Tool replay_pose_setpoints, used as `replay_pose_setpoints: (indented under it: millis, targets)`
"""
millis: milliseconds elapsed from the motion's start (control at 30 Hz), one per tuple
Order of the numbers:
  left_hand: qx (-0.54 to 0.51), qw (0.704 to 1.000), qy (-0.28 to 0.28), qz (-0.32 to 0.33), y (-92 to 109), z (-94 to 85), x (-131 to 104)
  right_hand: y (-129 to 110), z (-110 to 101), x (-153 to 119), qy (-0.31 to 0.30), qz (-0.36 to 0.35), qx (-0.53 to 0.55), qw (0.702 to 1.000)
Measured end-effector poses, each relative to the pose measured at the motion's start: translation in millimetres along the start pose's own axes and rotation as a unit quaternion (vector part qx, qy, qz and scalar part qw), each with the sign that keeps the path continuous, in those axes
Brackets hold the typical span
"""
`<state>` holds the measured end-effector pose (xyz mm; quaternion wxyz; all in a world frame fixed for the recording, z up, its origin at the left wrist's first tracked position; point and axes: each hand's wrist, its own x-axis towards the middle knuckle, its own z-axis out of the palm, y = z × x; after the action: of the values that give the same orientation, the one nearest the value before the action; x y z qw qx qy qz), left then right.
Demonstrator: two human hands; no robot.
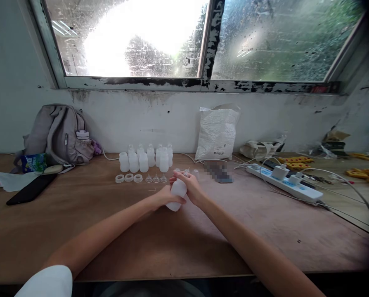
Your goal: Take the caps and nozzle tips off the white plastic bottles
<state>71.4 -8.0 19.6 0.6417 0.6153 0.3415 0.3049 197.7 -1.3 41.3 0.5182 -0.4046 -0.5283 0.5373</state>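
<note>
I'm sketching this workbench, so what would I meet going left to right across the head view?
Grey backpack, white rings, clear domed pieces, held white bottle, white plastic package, power strip, yellow objects at the right edge.

You are in a simple workshop, it seems: your wooden table carries rows of bottles, 3 loose rings and a power strip, below a peeling window frame.

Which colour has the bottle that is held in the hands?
The bottle is milky white and looks translucent; the head view shows it.
</note>
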Motion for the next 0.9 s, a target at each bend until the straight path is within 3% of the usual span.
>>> replay_pose_setpoints:
  millis: [133,333,700,900]
  targets:
    - [-0.041,0.999,0.018,0.014,-3.8,23.2,-2.0,-7.7,-2.5,-4.7,-0.037,0.007,0.057,0.998]
    - [-0.172,0.985,-0.014,0.021,-7.3,33.4,-12.1,-12.2,-3.8,-7.9,-0.078,-0.005,0.045,0.996]
    - [-0.266,0.953,-0.142,-0.015,-16.5,28.3,-12.1,-18.3,2.5,-18.4,-0.111,0.003,0.014,0.994]
    - [-0.347,0.896,-0.27,-0.064,-12.8,24.3,-15.3,-22.3,6.6,-24.3,-0.148,-0.004,0.065,0.987]
